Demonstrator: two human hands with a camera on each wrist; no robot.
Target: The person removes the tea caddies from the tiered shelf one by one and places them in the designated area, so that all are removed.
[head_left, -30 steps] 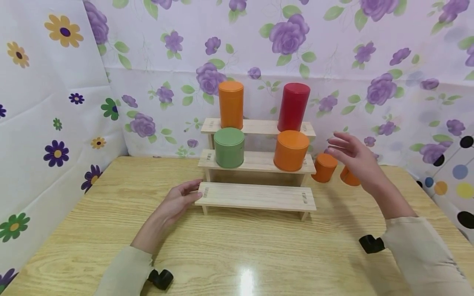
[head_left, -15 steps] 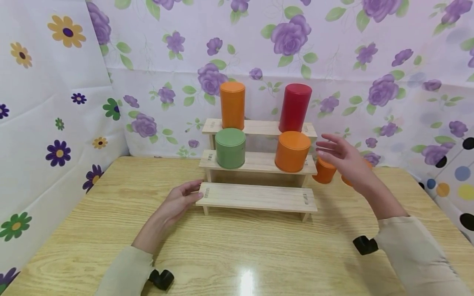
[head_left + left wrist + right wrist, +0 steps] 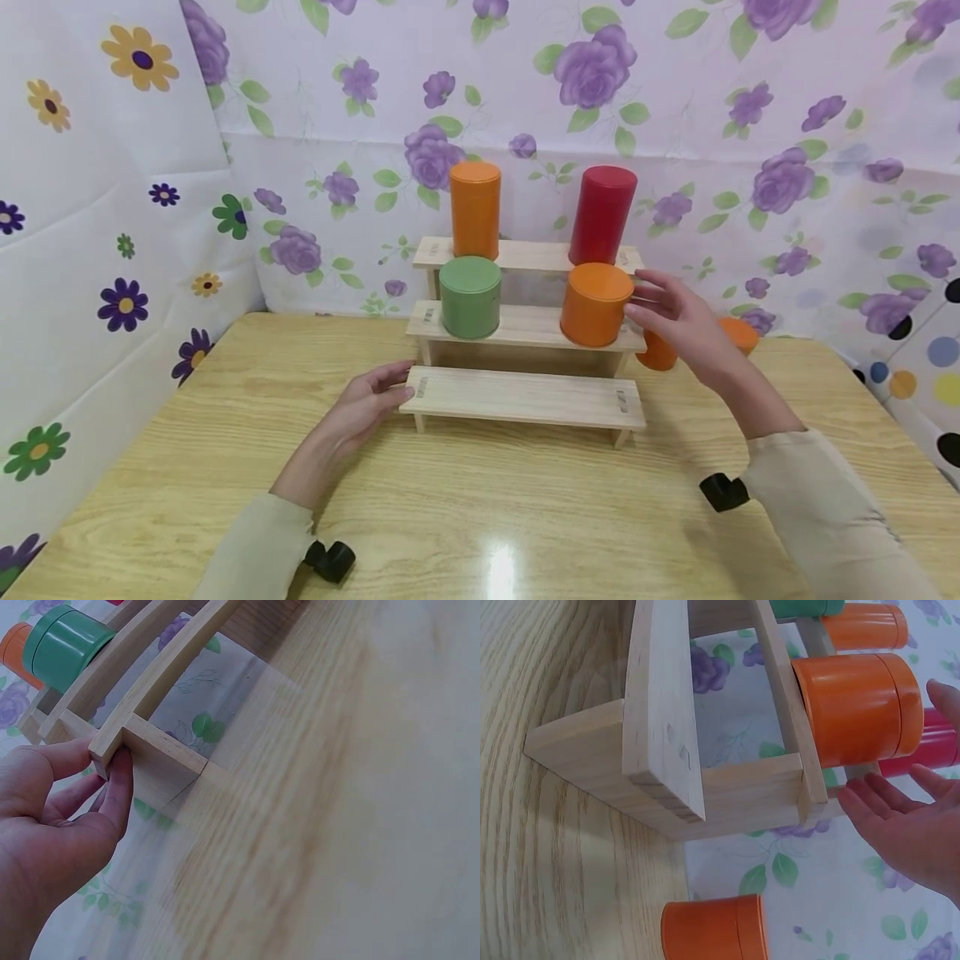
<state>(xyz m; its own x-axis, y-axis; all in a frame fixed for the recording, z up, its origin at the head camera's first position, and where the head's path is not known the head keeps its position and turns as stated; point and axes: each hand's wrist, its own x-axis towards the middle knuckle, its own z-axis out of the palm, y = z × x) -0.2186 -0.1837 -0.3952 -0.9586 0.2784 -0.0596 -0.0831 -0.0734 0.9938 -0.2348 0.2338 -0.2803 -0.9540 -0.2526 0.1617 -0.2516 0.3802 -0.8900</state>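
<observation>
A three-tier wooden stand (image 3: 517, 396) is on the table. My left hand (image 3: 367, 402) pinches the left end of its lowest board, thumb above and fingers beneath, as the left wrist view (image 3: 64, 825) shows. My right hand (image 3: 686, 329) reaches beside the wide orange tin (image 3: 596, 308) at the right of the middle tier. In the right wrist view its fingers are extended near that tin; contact cannot be made out. A green tin (image 3: 470, 300) sits at the middle tier's left. Up top stand a tall orange tin (image 3: 476, 212) and a tall red tin (image 3: 602, 217).
Two more orange tins are on the table right of the stand: one small tin (image 3: 657, 352) close to it, another (image 3: 741, 335) partly behind my right wrist. Flowered cloth (image 3: 322, 167) hangs behind and at the sides. The wooden tabletop (image 3: 465, 508) extends in front.
My right hand has moved left, from above the loose orange tins to beside the wide orange tin on the middle tier. My left hand keeps its hold on the stand.
</observation>
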